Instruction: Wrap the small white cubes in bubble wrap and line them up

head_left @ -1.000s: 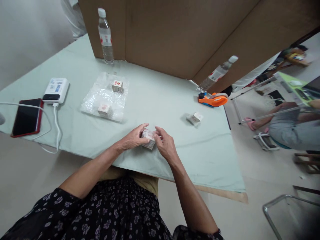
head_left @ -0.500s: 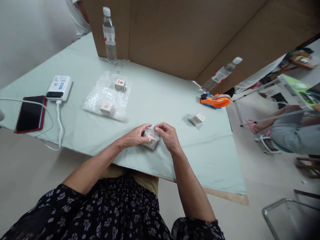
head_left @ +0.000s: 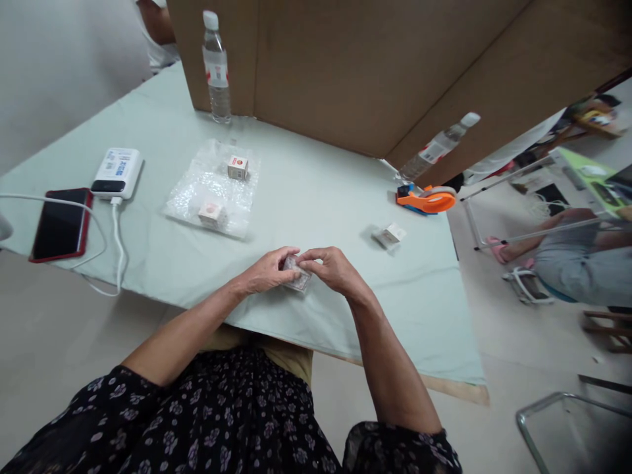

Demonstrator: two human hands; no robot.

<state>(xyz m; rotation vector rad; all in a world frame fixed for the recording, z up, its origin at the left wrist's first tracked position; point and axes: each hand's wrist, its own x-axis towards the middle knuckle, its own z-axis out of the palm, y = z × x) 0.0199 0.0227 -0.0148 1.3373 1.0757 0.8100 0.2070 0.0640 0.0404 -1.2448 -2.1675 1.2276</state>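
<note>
Near the table's front edge sits a small box in clear bubble wrap [head_left: 298, 282]. My left hand [head_left: 269, 270] grips it from the left, thumb across the near side and fingers round the far side. The fingers of my right hand [head_left: 332, 268] are drawn together, thumb and fingertips at the wrap on the box's top; they partly hide it. A sheet of bubble wrap [head_left: 190, 191] lies to the left, with one small printed box [head_left: 237, 168] and a paler small box [head_left: 211, 214] on it. Another wrapped small box [head_left: 392, 234] rests to the right.
An orange tape dispenser [head_left: 427, 199] is at the right edge. Water bottles stand at the back left [head_left: 217, 72] and back right [head_left: 439, 148], by a cardboard panel [head_left: 320, 79]. A power bank [head_left: 118, 172], cable and phone [head_left: 62, 224] lie left. A person's legs [head_left: 567, 253] show at right.
My right hand has moved slightly left, over the top of the wrapped box, with its wrist turned outward. My left hand keeps its grip in nearly the same place.
</note>
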